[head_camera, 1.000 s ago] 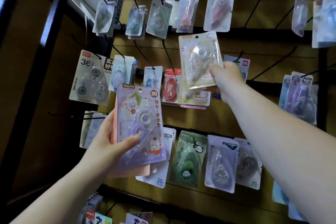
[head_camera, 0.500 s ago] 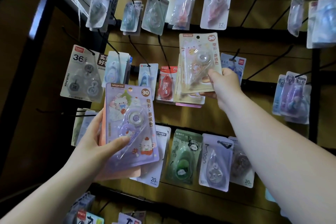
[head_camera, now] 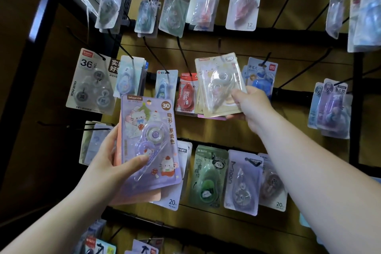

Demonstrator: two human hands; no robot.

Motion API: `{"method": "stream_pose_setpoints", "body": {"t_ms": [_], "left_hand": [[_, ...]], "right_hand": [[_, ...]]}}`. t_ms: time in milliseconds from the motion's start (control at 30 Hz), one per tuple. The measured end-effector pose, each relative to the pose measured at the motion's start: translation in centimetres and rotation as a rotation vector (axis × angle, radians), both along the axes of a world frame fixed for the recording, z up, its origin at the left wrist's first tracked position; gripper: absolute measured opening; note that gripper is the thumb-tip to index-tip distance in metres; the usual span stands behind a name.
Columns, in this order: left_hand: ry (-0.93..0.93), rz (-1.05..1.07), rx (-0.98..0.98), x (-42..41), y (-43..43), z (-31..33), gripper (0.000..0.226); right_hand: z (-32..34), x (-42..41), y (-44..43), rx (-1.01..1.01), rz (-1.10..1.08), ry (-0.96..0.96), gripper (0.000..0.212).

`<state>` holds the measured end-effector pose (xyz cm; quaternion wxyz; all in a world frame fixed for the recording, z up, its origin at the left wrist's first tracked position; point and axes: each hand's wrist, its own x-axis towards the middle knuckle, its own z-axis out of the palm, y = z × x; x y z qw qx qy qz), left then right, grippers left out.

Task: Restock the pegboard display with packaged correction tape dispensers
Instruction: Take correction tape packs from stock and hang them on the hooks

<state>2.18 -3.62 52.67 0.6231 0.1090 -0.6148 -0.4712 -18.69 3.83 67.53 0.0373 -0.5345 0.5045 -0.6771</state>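
While you face the pegboard (head_camera: 231, 130), each hand holds a pack.
Your left hand (head_camera: 103, 171) grips the purple pack (head_camera: 148, 130); your right hand (head_camera: 251, 103) pinches the yellow pack (head_camera: 218, 86) by its corner, against the middle row.

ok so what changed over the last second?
The right hand brought the yellow pack down, from well above the red pack to nearly level with it, with the same grip. Whether it is on a peg, I cannot tell. The left hand holds the purple pack as before.
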Motion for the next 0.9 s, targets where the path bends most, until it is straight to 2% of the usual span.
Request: {"method": "stream_pose_setpoints", "body": {"t_ms": [167, 267, 467, 667, 767, 900], "left_hand": [[-0.006, 0.017, -0.002, -0.3, -0.1, 0.1, 0.084], [-0.009, 0.011, 0.002, -0.4, -0.1, 0.1, 0.075], [-0.005, -0.005, 0.000, -0.7, 0.1, 0.1, 0.072], [0.004, -0.013, -0.017, -0.9, -0.1, 0.1, 0.074], [0.009, -0.017, -0.013, -0.9, -0.2, -0.1, 0.062], [0.019, -0.033, -0.023, -0.9, 0.0, -0.1, 0.068]], "right_hand": [[0.5, -0.2, 0.1, -0.129, -0.036, 0.052, 0.010], [1.3, -0.1, 0.1, -0.152, -0.040, 0.034, 0.019], [2.2, 0.6, -0.1, -0.120, -0.053, -0.002, 0.025], [2.5, 1.1, 0.3, -0.073, 0.002, -0.013, 0.008], [2.4, 0.9, 0.5, -0.053, 0.002, -0.049, 0.010], [1.8, 0.4, 0.5, 0.000, -0.004, -0.097, 0.025]]}}
